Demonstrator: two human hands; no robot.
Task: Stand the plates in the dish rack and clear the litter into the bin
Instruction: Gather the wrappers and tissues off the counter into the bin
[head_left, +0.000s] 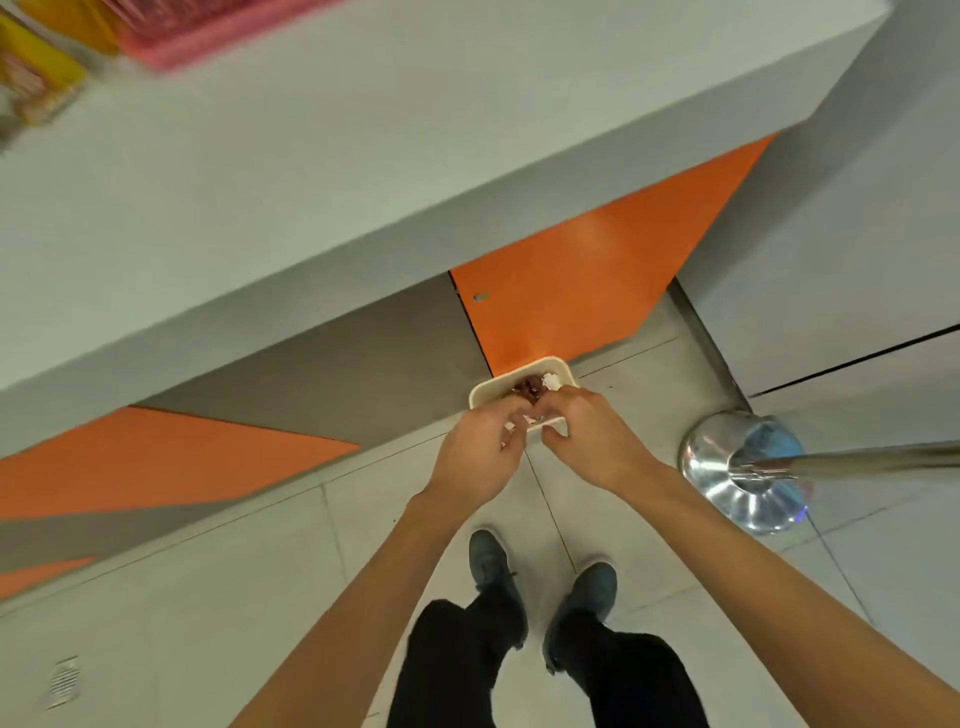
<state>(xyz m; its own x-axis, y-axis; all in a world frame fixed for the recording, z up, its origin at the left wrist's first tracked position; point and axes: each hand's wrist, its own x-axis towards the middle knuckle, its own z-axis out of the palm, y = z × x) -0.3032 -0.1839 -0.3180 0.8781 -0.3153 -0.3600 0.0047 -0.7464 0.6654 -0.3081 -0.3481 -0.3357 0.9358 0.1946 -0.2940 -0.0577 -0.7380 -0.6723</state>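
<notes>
**Both hands over the bin on the floor**

We looked straight down at the floor in front of the counter (311, 182). The bin (524, 368), small, white and square, stood on the tiles against the foot of the counter, where a grey panel met an orange panel (582, 280). Litter (535, 387), brown and white bits, lay inside it towards its far side.

Our left hand (480, 452) and right hand (587, 436) met above the bin's near rim, fingertips almost touching. On both hands the fingers were curled inwards and drawn close together. Something small and pale showed between the fingertips, but we could not tell whether it was a scrap being pinched or just the rim of the bin, so we could not tell what either hand held.

Our shoes (491, 566) stood near the bin, on the near side. To the right, well apart from the bin, a shiny metal post base (727, 467) sat on the tiles, its pole running off the right edge. On the far left of the counter top were a blurred pink basket (208, 36) and a yellow packet (36, 78).
</notes>
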